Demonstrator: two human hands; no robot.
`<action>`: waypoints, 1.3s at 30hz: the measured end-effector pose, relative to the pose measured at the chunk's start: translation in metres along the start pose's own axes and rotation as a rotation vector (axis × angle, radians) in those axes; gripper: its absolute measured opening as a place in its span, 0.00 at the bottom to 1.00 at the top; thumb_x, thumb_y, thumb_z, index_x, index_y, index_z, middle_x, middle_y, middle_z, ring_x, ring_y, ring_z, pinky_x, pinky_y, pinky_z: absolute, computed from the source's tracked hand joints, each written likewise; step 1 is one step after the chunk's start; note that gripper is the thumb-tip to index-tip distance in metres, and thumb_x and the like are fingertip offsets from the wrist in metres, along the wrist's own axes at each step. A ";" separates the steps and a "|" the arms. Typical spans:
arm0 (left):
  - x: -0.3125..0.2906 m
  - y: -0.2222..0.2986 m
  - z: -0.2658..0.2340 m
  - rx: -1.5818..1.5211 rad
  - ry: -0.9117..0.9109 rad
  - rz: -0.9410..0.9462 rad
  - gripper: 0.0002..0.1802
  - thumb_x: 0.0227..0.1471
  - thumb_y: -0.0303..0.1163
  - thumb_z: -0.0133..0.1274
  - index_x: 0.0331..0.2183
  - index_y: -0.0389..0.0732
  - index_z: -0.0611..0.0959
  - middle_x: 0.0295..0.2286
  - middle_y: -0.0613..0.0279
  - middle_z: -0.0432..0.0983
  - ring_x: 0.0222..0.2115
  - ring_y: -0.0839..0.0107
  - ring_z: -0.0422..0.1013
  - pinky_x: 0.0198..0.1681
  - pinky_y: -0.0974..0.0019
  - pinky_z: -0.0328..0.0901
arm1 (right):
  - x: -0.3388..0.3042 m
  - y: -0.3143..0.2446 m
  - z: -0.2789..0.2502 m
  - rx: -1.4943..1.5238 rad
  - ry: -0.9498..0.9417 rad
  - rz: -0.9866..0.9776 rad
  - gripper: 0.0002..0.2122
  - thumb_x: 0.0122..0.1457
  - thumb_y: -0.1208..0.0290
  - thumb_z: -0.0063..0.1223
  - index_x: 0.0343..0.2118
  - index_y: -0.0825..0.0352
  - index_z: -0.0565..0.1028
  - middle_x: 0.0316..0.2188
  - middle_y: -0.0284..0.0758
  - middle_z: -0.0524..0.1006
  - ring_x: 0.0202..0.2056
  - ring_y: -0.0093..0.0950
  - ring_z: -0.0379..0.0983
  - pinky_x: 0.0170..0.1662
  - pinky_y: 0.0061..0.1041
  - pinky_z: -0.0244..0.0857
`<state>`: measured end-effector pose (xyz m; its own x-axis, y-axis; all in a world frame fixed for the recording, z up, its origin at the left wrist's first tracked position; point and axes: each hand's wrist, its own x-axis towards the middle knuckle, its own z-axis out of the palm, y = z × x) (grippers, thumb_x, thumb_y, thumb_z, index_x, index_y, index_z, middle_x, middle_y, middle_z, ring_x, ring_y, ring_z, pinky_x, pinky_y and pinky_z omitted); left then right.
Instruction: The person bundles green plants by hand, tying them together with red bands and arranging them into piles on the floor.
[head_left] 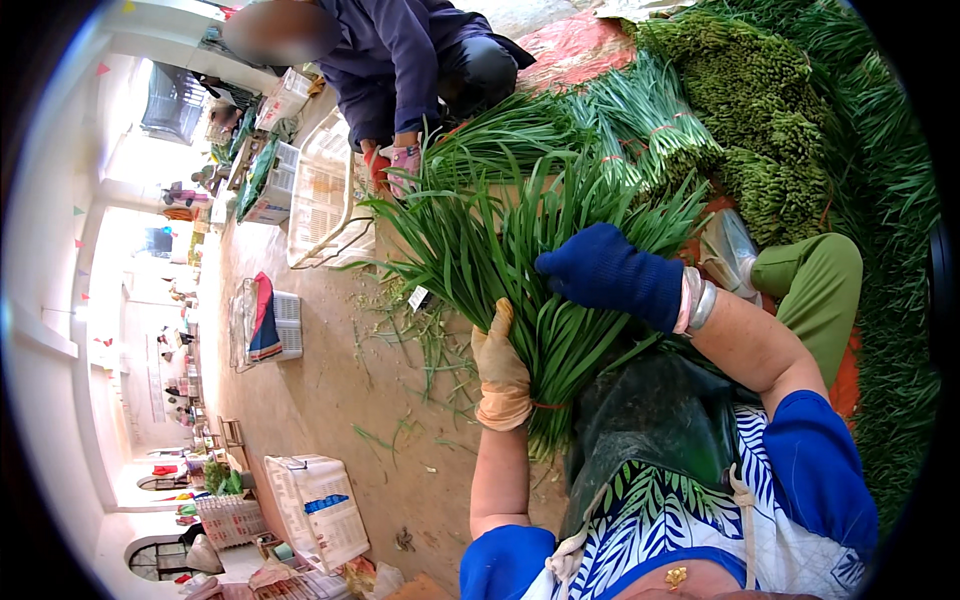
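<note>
A large bundle of long green leafy stalks (570, 345) lies across my lap, its tips fanning out away from me. A thin red band (548, 406) circles it near the base. My left hand (502, 370), in a tan-orange glove, is closed around the bundle's left side, thumb up. My right hand (615, 275), in a dark blue knit glove, is closed over the leaves on the right; whatever its fingers hold is hidden. Under the bundle, a dark green apron (650, 430) covers my lap.
Across from me, a crouching person in a purple jacket (400, 60) handles more leafy stalks with gloved hands. Tied bundles (645, 125) and a stack of green budded stems (765, 130) lie at right. White crates (318, 512) and leaf scraps lie on the floor at left.
</note>
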<state>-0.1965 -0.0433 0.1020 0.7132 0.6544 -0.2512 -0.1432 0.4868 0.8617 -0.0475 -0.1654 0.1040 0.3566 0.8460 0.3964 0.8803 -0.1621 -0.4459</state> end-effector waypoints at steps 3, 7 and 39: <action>0.002 -0.002 -0.004 -0.002 -0.008 0.011 0.17 0.53 0.26 0.53 0.45 0.33 0.74 0.38 0.56 0.76 0.35 0.66 0.74 0.38 0.65 0.72 | 0.001 -0.002 0.004 -0.062 -0.040 -0.022 0.05 0.47 0.66 0.55 0.25 0.58 0.73 0.15 0.38 0.71 0.18 0.40 0.71 0.22 0.37 0.64; -0.002 -0.003 0.004 0.017 -0.028 0.038 0.17 0.53 0.26 0.53 0.45 0.34 0.74 0.38 0.57 0.76 0.35 0.67 0.74 0.39 0.65 0.72 | -0.005 0.016 0.023 0.155 0.240 -0.050 0.04 0.52 0.66 0.54 0.26 0.59 0.74 0.13 0.34 0.71 0.16 0.33 0.71 0.19 0.33 0.63; -0.019 0.027 0.001 0.625 -0.360 0.144 0.75 0.22 0.36 0.74 0.62 0.36 0.38 0.60 0.43 0.45 0.61 0.59 0.47 0.62 0.58 0.48 | -0.080 0.035 -0.050 -0.306 0.094 0.043 0.34 0.42 0.53 0.63 0.54 0.61 0.67 0.50 0.41 0.69 0.52 0.41 0.64 0.56 0.40 0.55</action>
<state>-0.2129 -0.0434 0.1306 0.9135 0.4039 -0.0493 0.0891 -0.0803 0.9928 -0.0298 -0.2644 0.0965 0.4098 0.7871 0.4609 0.9122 -0.3534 -0.2075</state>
